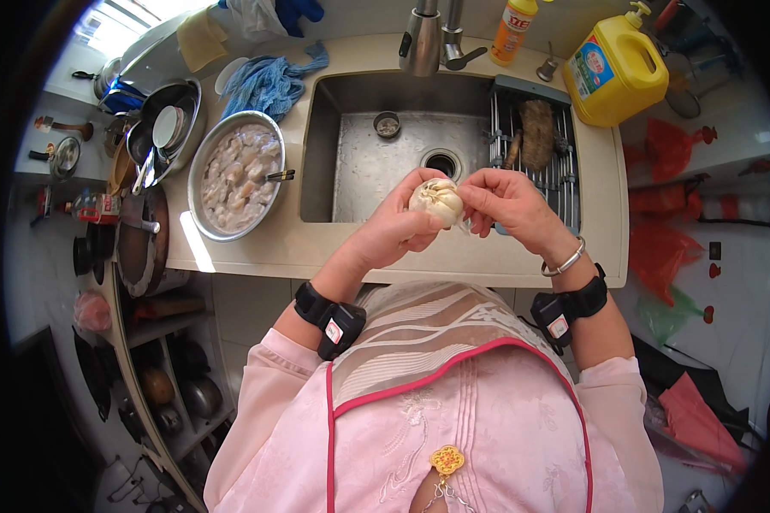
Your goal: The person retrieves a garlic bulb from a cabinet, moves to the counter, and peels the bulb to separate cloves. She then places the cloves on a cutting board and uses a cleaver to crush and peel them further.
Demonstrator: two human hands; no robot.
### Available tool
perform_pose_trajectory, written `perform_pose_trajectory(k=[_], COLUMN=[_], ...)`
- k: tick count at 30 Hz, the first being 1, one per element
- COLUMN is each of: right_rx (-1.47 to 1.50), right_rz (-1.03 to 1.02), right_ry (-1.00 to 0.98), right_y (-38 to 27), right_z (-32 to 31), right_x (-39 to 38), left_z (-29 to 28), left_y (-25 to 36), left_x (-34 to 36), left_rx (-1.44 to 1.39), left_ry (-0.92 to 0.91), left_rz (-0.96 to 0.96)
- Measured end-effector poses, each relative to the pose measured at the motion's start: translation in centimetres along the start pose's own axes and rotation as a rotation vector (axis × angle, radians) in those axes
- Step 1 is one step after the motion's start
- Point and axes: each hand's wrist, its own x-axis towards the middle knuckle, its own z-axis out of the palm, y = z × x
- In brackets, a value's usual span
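A whole garlic bulb (436, 202) with pale papery skin is held above the sink's near edge. My left hand (395, 224) wraps round it from the left, thumb in front and fingers behind. On the bulb's right side, my right hand (506, 208) pinches at its skin with thumb and forefinger, the other fingers curled. A thin whitish scrap shows just under that pinch. Beneath both hands lies the stainless steel sink (351, 162), with its round drain (441, 162) just beyond the bulb. To the left stands a metal bowl (198, 214) of pale raw meat pieces, dark chopsticks (281, 175) resting in it.
A rack (565, 184) with a brown brush (536, 135) spans the sink's right side. Behind are a faucet (423, 43), an orange bottle (512, 32) and a yellow jug (616, 73). A blue cloth (265, 85) and stacked pans (192, 115) sit at the back left.
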Motion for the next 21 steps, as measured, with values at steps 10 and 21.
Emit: perform_pose_trajectory(k=[10,21], right_rx=[0.018,-0.226], right_rz=[0.169,0.043], right_ry=[-0.219,-0.133], right_y=[-0.5,1.9], right_z=[-0.8,0.5], right_x=[-0.6,-1.5], left_z=[0.5,0.7], left_y=[-0.6,-2.0], left_x=[-0.4,-0.3], left_rx=[0.222,0.218], left_ry=[0.002,0.082], left_rz=[-0.03,-0.05])
